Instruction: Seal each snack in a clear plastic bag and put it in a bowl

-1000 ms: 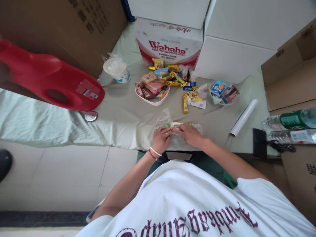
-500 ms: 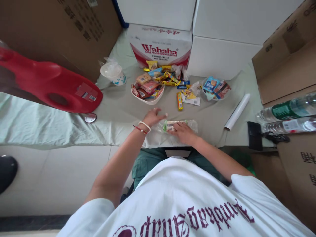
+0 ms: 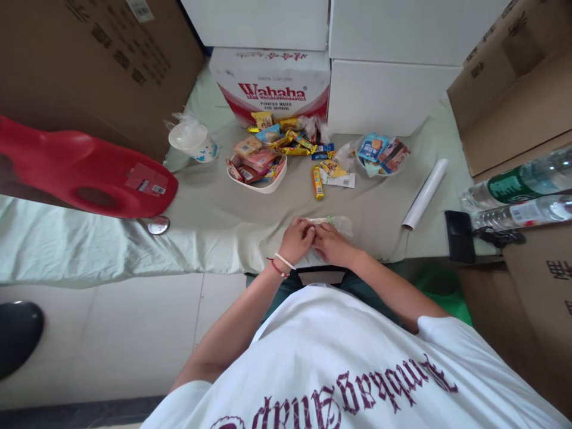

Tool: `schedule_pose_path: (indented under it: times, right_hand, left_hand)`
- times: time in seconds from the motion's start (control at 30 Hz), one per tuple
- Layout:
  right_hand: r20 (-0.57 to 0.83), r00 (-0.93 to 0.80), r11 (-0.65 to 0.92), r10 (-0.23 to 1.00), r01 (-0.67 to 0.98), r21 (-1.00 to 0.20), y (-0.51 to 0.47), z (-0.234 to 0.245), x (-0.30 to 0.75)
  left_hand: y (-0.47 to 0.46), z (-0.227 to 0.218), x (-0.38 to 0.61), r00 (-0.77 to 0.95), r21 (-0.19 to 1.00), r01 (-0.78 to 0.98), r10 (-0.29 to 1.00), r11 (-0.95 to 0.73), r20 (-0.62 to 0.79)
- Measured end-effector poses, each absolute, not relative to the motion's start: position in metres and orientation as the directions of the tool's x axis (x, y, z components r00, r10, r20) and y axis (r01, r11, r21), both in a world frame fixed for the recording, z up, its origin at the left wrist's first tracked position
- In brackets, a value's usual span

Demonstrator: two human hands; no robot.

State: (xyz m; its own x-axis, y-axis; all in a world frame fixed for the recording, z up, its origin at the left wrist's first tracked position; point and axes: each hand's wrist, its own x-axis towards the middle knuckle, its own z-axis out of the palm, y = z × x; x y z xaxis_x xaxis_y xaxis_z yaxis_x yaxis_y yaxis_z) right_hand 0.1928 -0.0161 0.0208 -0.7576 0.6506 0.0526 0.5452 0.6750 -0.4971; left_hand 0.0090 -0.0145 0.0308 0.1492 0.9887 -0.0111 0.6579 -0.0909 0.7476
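Note:
At the table's front edge lies a clear plastic packet (image 3: pixel 343 224) with a pale strip and green marks, mostly covered by my hands. My left hand (image 3: pixel 297 239), with a white and a red bracelet at the wrist, is closed on the packet's left part. Against it, fingertips nearly meeting, my right hand (image 3: pixel 331 243) is closed on the packet's middle. Just beyond are a yellow-and-red snack bar (image 3: pixel 317 183) and a white bowl (image 3: pixel 263 187) heaped with wrapped snacks. Whatever lies under my fingertips is hidden.
More wrapped snacks (image 3: pixel 295 143) lie before the Wahaha carton (image 3: pixel 272 89). A clear bowl of snacks (image 3: pixel 383 173), a white roll (image 3: pixel 424 195), a black phone (image 3: pixel 459 236) and bottles (image 3: pixel 513 214) are rightward. Leftward are a paper cup (image 3: pixel 194 146) and a red jug (image 3: pixel 111 190).
My left hand has come right and down from beyond the packet's left end, and closed on it beside my right hand. My right hand's fingers have curled in. The view has shifted slightly.

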Motion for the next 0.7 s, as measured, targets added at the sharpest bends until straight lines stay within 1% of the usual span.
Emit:
schedule_pose_path:
  times: [0.03,0.07,0.1,0.13,0.17,0.2,0.23,0.27,0.33,0.4,0.47,0.53,0.6,0.7]
  right_hand:
    - [0.103,-0.737,0.653,0.668,0.514,-0.556,-0.019,0.021,0.200]
    - [0.152,-0.677,0.609,0.721,0.512,-0.606,-0.021,0.020,0.208]
    - [0.192,-0.562,0.537,0.804,0.551,-0.639,-0.023,0.019,0.216]
    - [0.216,-0.401,0.437,0.890,0.618,-0.653,-0.024,0.017,0.223]
    - [0.227,-0.217,0.314,0.949,0.694,-0.648,-0.024,0.014,0.228]
    - [0.229,-0.053,0.189,0.972,0.755,-0.627,-0.023,0.010,0.233]
    - [0.219,0.054,0.091,0.974,0.796,-0.599,-0.022,0.006,0.236]
    - [0.196,0.098,0.033,0.976,0.819,-0.572,-0.020,0.003,0.237]
    - [0.133,0.073,0.016,0.988,0.825,-0.566,-0.016,-0.003,0.236]
    - [0.100,0.029,0.040,0.995,0.780,-0.625,-0.015,-0.002,0.234]
    - [0.085,0.029,0.039,0.996,0.719,-0.694,-0.015,0.005,0.228]
    - [0.069,0.023,0.033,0.997,0.703,-0.710,-0.015,0.018,0.219]
    - [0.060,-0.034,0.065,0.998,0.748,-0.660,-0.013,0.032,0.204]
    - [-0.007,-0.137,0.113,0.991,0.844,-0.524,-0.003,0.049,0.172]
  left_hand:
    - [-0.018,0.029,0.016,0.208,0.716,0.679,0.978,-0.164,0.026]
    - [-0.023,0.028,0.020,0.253,0.665,0.713,0.966,-0.222,0.052]
    - [-0.028,0.027,0.023,0.284,0.598,0.757,0.957,-0.264,0.063]
    - [-0.033,0.026,0.024,0.304,0.523,0.802,0.951,-0.289,0.060]
    - [-0.038,0.026,0.025,0.318,0.448,0.840,0.947,-0.305,0.049]
    - [-0.043,0.026,0.026,0.326,0.383,0.869,0.945,-0.314,0.035]
    - [-0.047,0.027,0.026,0.333,0.333,0.887,0.943,-0.321,0.022]
    - [-0.051,0.027,0.026,0.337,0.300,0.897,0.941,-0.324,0.011]
    - [-0.054,0.028,0.027,0.340,0.272,0.905,0.940,-0.326,-0.006]
    - [-0.056,0.029,0.027,0.338,0.268,0.908,0.941,-0.323,-0.012]
    - [-0.058,0.029,0.027,0.331,0.280,0.906,0.944,-0.317,-0.003]
    - [-0.059,0.027,0.026,0.318,0.300,0.902,0.948,-0.311,0.027]
    - [-0.060,0.023,0.026,0.317,0.322,0.890,0.946,-0.321,0.067]
    - [-0.059,0.016,0.024,0.365,0.365,0.851,0.925,-0.377,0.103]
